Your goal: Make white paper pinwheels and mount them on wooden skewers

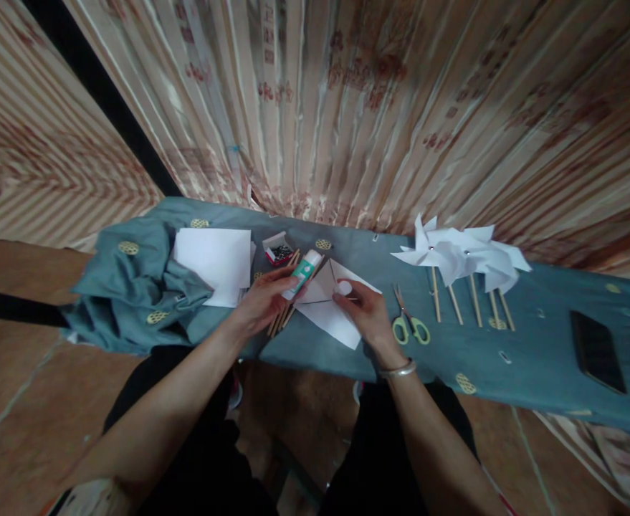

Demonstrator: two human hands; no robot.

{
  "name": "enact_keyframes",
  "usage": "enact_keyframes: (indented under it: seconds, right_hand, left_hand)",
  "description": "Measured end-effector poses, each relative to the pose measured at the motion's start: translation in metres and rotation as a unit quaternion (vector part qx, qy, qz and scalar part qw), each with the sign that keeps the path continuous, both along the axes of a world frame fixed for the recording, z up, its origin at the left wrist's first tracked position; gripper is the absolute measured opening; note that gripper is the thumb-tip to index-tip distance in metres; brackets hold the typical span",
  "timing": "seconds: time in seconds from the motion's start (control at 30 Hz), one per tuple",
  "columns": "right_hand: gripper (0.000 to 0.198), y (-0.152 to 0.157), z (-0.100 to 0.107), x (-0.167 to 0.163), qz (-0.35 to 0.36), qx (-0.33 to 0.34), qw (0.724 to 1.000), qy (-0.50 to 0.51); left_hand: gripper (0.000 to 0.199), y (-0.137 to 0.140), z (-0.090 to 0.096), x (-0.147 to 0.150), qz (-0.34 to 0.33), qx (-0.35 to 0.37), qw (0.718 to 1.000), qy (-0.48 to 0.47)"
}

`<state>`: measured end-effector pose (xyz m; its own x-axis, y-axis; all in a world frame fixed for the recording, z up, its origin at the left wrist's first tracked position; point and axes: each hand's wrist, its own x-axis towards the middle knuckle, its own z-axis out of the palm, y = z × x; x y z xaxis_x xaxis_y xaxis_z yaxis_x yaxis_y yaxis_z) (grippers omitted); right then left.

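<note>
My left hand [264,297] is closed around a glue stick [304,272] with a green and white label, its white end pointing up and away. Between the fingers of my right hand [365,308] is a small white round piece [345,288]; whether it is a cap or a paper disc I cannot tell. Under both hands lies a sheet of white paper [333,322] with dark lines or cuts toward its middle. Several thin wooden sticks [278,320] lie beneath my left hand, partly hidden by it. Scissors [410,326] with light green handles rest just right of my right hand.
Several white paper pinwheels [454,251] on sticks lie at the right, with a black phone [597,351] beyond. A stack of white paper [215,261] and a small box of dark pins [279,251] sit left. Bunched green cloth [132,287] covers the bench's left end.
</note>
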<state>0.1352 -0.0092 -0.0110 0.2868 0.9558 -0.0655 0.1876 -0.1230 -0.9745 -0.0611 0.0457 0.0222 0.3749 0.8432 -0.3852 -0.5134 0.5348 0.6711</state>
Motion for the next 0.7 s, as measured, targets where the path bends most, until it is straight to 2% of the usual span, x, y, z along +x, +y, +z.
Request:
enact_keyframes:
  seconds: [0.13,0.27,0.4,0.57,0.7]
  right_hand:
    - [0.034,-0.006,0.000,-0.017,0.049,0.042,0.991,-0.118]
    - [0.027,-0.008,-0.006,-0.036,0.101,0.108,0.968,-0.201]
    - [0.027,0.008,-0.007,-0.066,0.129,0.121,0.949,-0.262]
    - [0.027,0.040,-0.007,-0.111,0.139,0.133,0.924,-0.330]
    - [0.030,0.045,-0.012,-0.125,0.135,0.140,0.915,-0.353]
  left_hand:
    - [0.015,0.012,0.008,-0.018,0.043,0.027,0.999,0.002]
    - [0.008,0.021,0.010,-0.032,0.068,0.078,0.995,-0.008]
    - [0.016,0.026,0.009,-0.043,0.089,0.101,0.991,0.004]
    - [0.029,0.025,0.008,-0.055,0.085,0.118,0.989,0.014]
    - [0.032,0.020,0.008,-0.059,0.084,0.132,0.987,0.028]
